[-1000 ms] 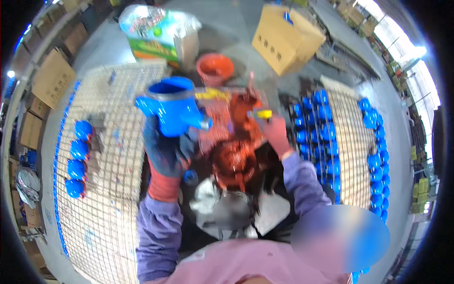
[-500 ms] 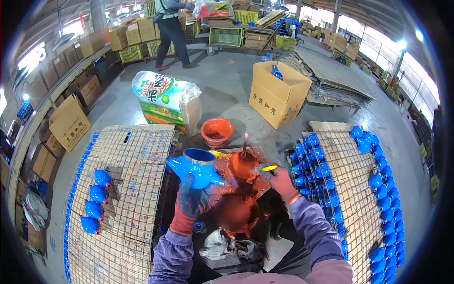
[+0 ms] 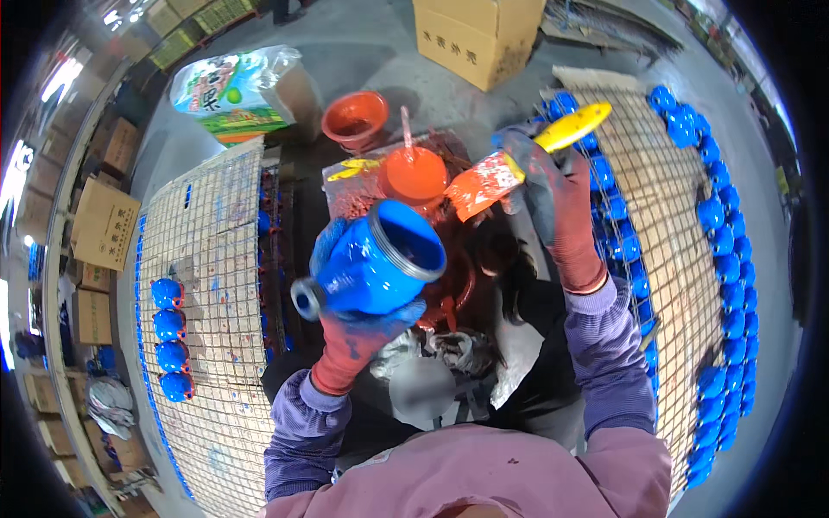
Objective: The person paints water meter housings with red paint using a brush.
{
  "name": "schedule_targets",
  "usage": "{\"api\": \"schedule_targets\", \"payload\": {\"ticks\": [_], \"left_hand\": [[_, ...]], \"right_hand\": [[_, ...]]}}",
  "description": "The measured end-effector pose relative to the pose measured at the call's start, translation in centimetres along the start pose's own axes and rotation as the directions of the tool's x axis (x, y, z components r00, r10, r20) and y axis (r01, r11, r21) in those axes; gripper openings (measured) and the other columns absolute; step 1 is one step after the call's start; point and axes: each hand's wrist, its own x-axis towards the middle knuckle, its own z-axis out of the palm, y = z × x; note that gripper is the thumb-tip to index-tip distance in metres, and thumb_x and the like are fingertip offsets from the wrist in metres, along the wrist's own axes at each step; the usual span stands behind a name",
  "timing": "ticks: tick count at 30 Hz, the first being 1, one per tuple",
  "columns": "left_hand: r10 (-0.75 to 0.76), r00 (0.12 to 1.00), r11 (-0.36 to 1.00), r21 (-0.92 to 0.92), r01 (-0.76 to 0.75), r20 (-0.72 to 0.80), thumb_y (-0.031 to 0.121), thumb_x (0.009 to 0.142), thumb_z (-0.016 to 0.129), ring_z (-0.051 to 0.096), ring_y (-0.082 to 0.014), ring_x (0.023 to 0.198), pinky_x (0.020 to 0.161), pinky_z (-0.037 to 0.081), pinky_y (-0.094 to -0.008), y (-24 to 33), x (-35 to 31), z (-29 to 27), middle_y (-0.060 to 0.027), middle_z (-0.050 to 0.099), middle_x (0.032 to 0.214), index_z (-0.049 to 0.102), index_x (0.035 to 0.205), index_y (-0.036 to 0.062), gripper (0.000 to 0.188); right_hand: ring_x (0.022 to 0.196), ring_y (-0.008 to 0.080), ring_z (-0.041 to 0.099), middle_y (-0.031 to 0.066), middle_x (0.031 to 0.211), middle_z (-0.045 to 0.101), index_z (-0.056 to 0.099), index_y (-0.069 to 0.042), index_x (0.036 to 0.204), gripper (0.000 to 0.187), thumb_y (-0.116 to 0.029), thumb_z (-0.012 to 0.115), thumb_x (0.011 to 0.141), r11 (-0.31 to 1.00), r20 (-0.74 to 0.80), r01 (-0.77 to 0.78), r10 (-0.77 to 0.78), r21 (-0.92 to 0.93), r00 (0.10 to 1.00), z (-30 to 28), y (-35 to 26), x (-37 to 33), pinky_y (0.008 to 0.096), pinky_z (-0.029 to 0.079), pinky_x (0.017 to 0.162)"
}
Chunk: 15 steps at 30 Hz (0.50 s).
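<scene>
My left hand [image 3: 358,341], in a red and blue-grey work glove, is wrapped round a blue painted metal pipe-fitting housing [image 3: 354,268]. The housing is tilted, its wide threaded mouth facing up and right, a narrow spout end toward the left. A paintbrush [image 3: 577,127] with a yellow handle is gripped in my gloved right hand [image 3: 553,186]. Its wide bristles, coated in orange-red paint, point left and down, apart from the housing. Below and between the hands is a bowl of orange-red paint [image 3: 414,179] with a stick standing in it.
A mesh rack [image 3: 220,328] on the left carries several blue housings [image 3: 170,326]. Many more line the right-hand rack [image 3: 661,224]. Beyond the paint bowl stand a red basin [image 3: 356,119], a printed sack [image 3: 246,95] and a cardboard box [image 3: 475,39]. A yellow-handled tool [image 3: 354,166] lies beside the paint.
My view has dipped downward. The housing has turned from mouth-up to tilted with its mouth toward the right. My right hand has lifted the brush away from the paint bowl.
</scene>
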Motion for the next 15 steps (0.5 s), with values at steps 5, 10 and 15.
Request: {"api": "schedule_targets", "payload": {"ticks": [5, 10, 15], "left_hand": [[0.121, 0.976, 0.985, 0.102, -0.141, 0.182, 0.023, 0.058, 0.095, 0.054, -0.0314, 0.122, 0.105, 0.045, -0.0427, 0.7, -0.3, 2.0, -0.0172, 0.049, 0.135, 0.037, 0.141, 0.0030, 0.103], [0.299, 0.912, 0.941, 0.074, -0.331, 0.279, 0.029, 0.064, 0.092, 0.057, -0.0395, 0.119, 0.100, 0.048, -0.0492, -0.2, -0.3, 3.0, -0.0231, 0.051, 0.133, 0.045, 0.136, 0.0068, 0.089], [0.110, 0.885, 0.978, 0.110, -0.178, 0.453, 0.026, 0.074, 0.085, 0.059, -0.0365, 0.120, 0.102, 0.048, -0.0483, 0.0, -0.3, 2.3, -0.0251, 0.054, 0.132, 0.045, 0.136, -0.0007, 0.077]], "right_hand": [[0.059, 0.0115, 0.061, 0.0095, 0.071, 0.069, 0.071, 0.002, 0.094, 0.024, -0.021, 0.066, 0.092, 0.859, 0.015, 0.155, -0.169, -0.487, 0.985, 1.0, -1.4, -0.4, 0.0317, 0.047, 0.053], [0.068, 0.0065, 0.061, 0.0057, 0.078, 0.070, 0.071, 0.003, 0.100, 0.024, -0.019, 0.068, 0.092, 0.723, 0.133, 0.138, -0.063, -0.677, 0.989, 0.6, -1.6, -0.5, 0.0232, 0.048, 0.060], [0.072, 0.0096, 0.064, 0.0083, 0.083, 0.071, 0.070, 0.005, 0.102, 0.023, -0.015, 0.067, 0.092, 0.770, 0.202, 0.206, -0.103, -0.603, 0.974, 0.9, -3.0, -2.0, 0.0240, 0.050, 0.063]]}}
